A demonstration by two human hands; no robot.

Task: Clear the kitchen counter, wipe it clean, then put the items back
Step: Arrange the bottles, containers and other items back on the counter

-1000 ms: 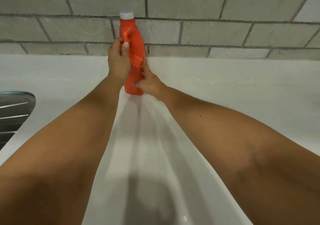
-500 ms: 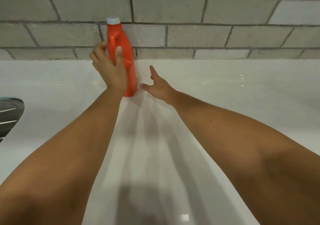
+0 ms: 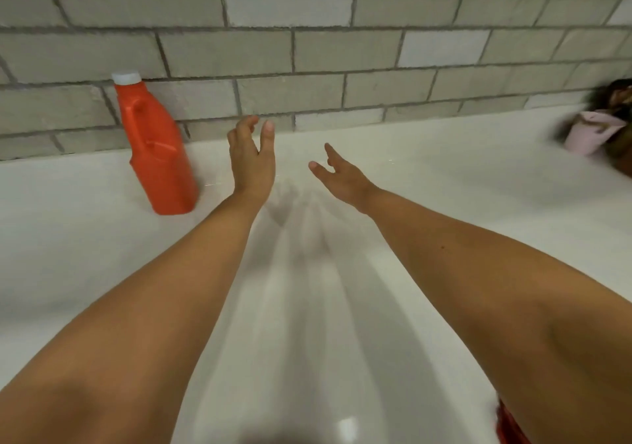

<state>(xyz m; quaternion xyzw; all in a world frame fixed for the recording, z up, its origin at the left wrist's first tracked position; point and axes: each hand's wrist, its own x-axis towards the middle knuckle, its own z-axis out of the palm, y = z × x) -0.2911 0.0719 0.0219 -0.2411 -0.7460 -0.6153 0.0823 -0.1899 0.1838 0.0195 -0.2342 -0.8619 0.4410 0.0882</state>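
An orange bottle with a white cap [image 3: 155, 151] stands upright on the white counter [image 3: 427, 204], close to the grey brick wall at the left. My left hand [image 3: 251, 158] hovers to the right of the bottle, apart from it, fingers loosely spread and holding nothing. My right hand [image 3: 340, 178] is further right over the counter, fingers spread, also holding nothing. Both forearms stretch out from the bottom of the view.
At the far right edge, a blurred pale pink item with something dark brown [image 3: 600, 129] sits on the counter by the wall. A bit of red cloth [image 3: 509, 425] shows at the bottom right under my arm. The brick wall [image 3: 307, 50] bounds the counter's back.
My left hand has let go of the orange bottle, which now stands alone by the wall. Both hands have moved right and away from it. The view has swung right; the sink is out of sight.
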